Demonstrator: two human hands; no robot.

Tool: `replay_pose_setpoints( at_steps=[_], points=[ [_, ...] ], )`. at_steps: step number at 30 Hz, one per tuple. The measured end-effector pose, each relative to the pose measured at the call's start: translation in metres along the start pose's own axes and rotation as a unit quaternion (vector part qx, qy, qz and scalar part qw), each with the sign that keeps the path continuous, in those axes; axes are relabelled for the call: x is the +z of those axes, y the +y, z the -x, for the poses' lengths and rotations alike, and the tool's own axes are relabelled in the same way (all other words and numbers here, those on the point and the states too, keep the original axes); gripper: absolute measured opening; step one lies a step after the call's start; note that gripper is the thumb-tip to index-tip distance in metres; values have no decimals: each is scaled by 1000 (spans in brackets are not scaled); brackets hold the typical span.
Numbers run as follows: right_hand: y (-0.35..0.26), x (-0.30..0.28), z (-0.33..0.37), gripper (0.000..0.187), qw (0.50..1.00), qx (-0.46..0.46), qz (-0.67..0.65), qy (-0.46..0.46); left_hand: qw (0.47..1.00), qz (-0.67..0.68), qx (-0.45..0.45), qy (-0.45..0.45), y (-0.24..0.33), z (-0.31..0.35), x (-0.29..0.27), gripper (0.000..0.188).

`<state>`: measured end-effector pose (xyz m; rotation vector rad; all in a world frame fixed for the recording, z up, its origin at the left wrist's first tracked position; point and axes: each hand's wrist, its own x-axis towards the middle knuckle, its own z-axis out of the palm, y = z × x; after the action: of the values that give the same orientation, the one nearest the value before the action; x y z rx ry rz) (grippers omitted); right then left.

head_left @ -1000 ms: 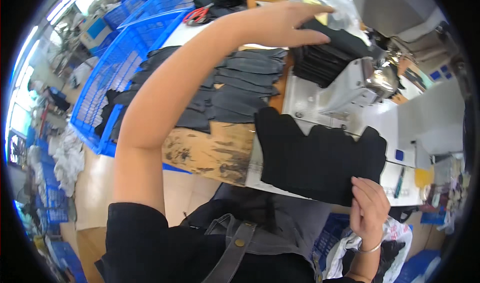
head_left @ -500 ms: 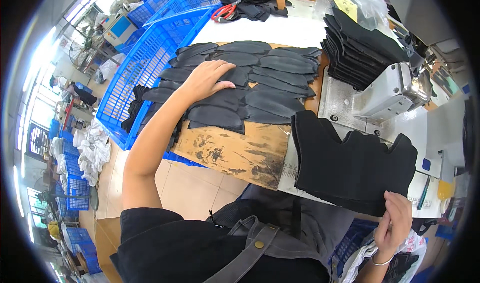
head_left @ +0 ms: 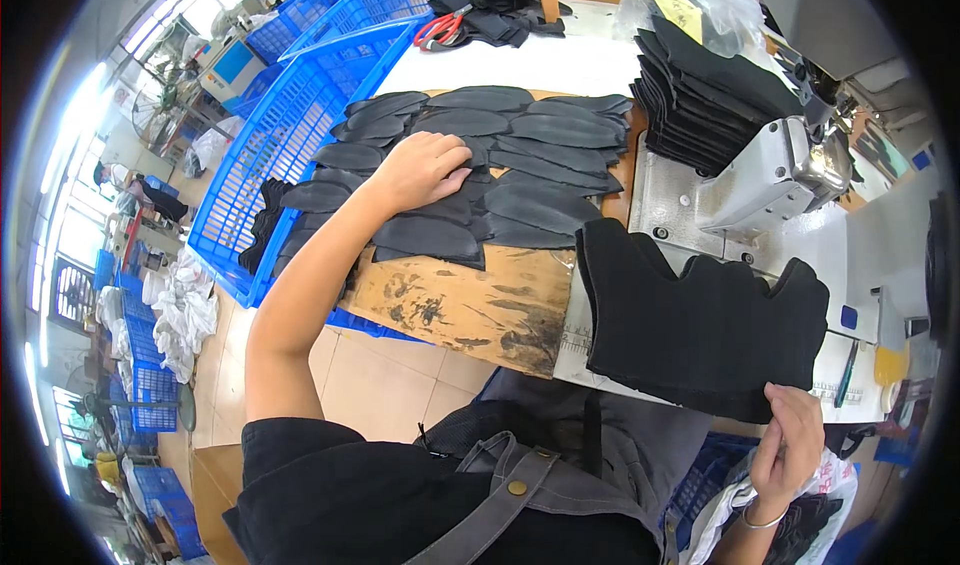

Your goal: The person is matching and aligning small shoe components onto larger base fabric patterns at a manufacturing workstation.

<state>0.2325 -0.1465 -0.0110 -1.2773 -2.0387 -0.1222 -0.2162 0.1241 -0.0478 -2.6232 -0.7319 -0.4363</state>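
Observation:
My left hand (head_left: pixel 422 172) is over the rows of black leaf-shaped pieces (head_left: pixel 545 205), its fingers curled in toward the thumb on one of them. The fingertips partly hide how that piece is held. My right hand (head_left: pixel 790 440) pinches the lower right corner of a black fabric panel (head_left: pixel 700 330) with a scalloped upper edge. The panel lies flat across the white machine bed, and its near edge shows more than one layer.
A sewing machine head (head_left: pixel 765 180) stands behind the panel, beside a stack of black pieces (head_left: pixel 705 100) under clear plastic. Blue baskets (head_left: pixel 225 250) flank the worn wooden board (head_left: pixel 465 310) on the left. Red-handled scissors (head_left: pixel 440 30) lie at the back; a teal pen (head_left: pixel 846 373) at right.
My left hand has drawn slightly nearer, and its spread fingers have curled in toward the thumb. My right hand stays at the panel's corner.

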Motion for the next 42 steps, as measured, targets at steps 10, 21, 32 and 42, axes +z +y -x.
replay_pose_setpoints(
  at_steps=[10, 21, 32, 42],
  points=[
    [-1, -6, 1, 24, 1000, -7, -3, 13, 667, 335, -602, 283, -52, 24, -10, 28],
    [-8, 1, -10, 23, 998, -28, -44, 17, 841, 351, -394, 118, 16, -14, -56, 15],
    [-46, 37, -7, 28, 976, -113, -171, -70, 941, 251, -227, -2, 154, 10, -70, 22],
    [-107, 167, -48, 41, 976, -187, -41, -106, 813, 440, -374, 68, 174, 24, -57, 23]
  ],
)
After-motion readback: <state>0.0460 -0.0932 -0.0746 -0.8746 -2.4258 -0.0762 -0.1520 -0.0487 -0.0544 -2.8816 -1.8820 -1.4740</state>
